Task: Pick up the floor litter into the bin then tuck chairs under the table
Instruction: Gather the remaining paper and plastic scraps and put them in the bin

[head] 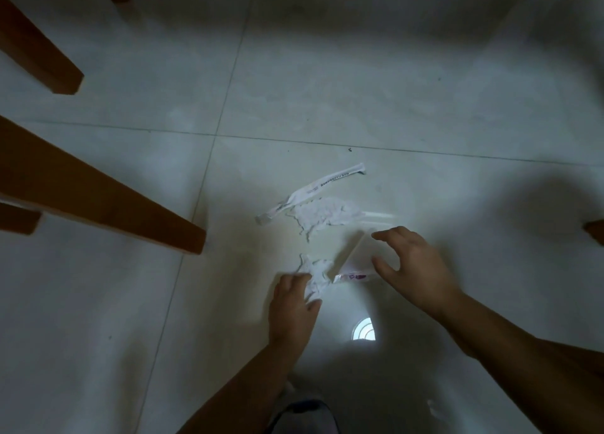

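Note:
Litter lies on the pale tiled floor. My left hand (pixel 294 306) pinches a crumpled white tissue (pixel 315 272) at its near end. My right hand (pixel 415 263) hovers with fingers spread over a white triangular wrapper (pixel 354 258) with pink print, thumb and forefinger at its edges. Farther off lie a second crumpled tissue (pixel 322 216) and a long printed paper sleeve (pixel 313 190). A clear plastic strip (pixel 379 216) lies right of that tissue. No bin is in view.
Brown wooden chair or table legs (pixel 108 201) slant in from the left, with another leg (pixel 36 48) at the upper left and a wooden corner (pixel 595 232) at the right edge. A bright light reflection (pixel 363 329) shines on the floor between my arms.

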The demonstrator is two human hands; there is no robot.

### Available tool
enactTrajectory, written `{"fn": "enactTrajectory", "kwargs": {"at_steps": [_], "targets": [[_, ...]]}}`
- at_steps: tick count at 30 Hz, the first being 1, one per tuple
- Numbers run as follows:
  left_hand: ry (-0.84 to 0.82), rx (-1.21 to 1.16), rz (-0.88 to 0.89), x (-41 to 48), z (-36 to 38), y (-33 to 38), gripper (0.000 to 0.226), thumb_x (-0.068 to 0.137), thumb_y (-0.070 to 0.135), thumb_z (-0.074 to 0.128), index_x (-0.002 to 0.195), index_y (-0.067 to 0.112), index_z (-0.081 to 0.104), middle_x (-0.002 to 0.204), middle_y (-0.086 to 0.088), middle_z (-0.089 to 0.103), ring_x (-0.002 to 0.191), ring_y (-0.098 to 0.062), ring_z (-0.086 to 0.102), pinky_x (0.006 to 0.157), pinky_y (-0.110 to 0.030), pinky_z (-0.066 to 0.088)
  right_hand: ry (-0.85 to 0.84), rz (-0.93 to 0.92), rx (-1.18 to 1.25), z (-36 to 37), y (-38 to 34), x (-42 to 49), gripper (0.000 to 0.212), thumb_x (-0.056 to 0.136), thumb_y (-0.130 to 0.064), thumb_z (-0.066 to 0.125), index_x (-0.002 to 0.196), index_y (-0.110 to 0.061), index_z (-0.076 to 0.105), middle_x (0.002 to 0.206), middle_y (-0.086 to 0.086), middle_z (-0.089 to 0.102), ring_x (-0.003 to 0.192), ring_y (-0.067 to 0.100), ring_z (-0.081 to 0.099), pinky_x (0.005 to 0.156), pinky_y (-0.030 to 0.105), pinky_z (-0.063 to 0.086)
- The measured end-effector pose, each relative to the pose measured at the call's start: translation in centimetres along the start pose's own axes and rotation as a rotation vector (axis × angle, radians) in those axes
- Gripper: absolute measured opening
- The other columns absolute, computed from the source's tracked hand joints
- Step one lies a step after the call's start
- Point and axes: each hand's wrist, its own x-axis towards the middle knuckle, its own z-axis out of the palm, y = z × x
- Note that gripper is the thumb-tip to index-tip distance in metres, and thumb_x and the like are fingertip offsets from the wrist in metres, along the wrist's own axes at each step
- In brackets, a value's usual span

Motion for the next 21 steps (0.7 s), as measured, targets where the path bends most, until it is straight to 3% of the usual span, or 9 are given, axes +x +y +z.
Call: {"fn": "enactTrajectory", "kwargs": {"at_steps": [4, 8, 13, 21], "targets": [[0.04, -0.013, 0.017, -0.1, 0.7, -0.8, 0.034, 0.067, 0.003, 0.073, 0.099, 0.01, 0.067, 0.104, -0.012, 0.059, 0.094, -0.03, 0.058, 0.08, -0.033, 0.047, -0.03, 0.0, 0.004, 0.3, 0.6, -0.2, 0.035, 0.079, -0.016, 0.067, 0.114, -0.009, 0.06, 0.11, 0.012, 0.061, 0.102, 0.032, 0.056, 0.084, 0.037, 0.044], [0.021, 0.032, 0.038, 0.2, 0.7, -1.2, 0.021, 0.071, 0.004, 0.07, 0.09, 0.009, 0.068, 0.095, -0.01, 0.062, 0.087, -0.025, 0.058, 0.073, -0.023, 0.037, -0.039, -0.012, 0.003, 0.5, 1.0, -0.3, 0.036, 0.077, -0.014, 0.068, 0.113, -0.008, 0.061, 0.111, 0.013, 0.06, 0.101, 0.034, 0.056, 0.084, 0.037, 0.045], [0.015, -0.043, -0.037, 0.2, 0.4, -1.2, 0.006, 0.074, 0.002, 0.067, 0.079, 0.005, 0.066, 0.084, -0.011, 0.063, 0.078, -0.027, 0.058, 0.064, -0.019, 0.032, -0.023, 0.005, 0.013, 0.7, 1.4, 0.0, 0.041, 0.076, -0.013, 0.07, 0.116, -0.007, 0.059, 0.115, 0.015, 0.059, 0.105, 0.033, 0.055, 0.089, 0.033, 0.041], [0.18, -0.183, -0.081, -0.1, -4.2, -0.5, 0.012, 0.076, 0.006, 0.07, 0.086, 0.004, 0.064, 0.077, -0.002, 0.052, 0.068, -0.018, 0.05, 0.058, -0.014, 0.029, -0.069, 0.069, 0.032, 1.3, 0.9, 1.0, 0.051, 0.078, -0.025, 0.07, 0.125, -0.011, 0.052, 0.126, 0.011, 0.052, 0.115, 0.028, 0.048, 0.095, 0.034, 0.038]]}}
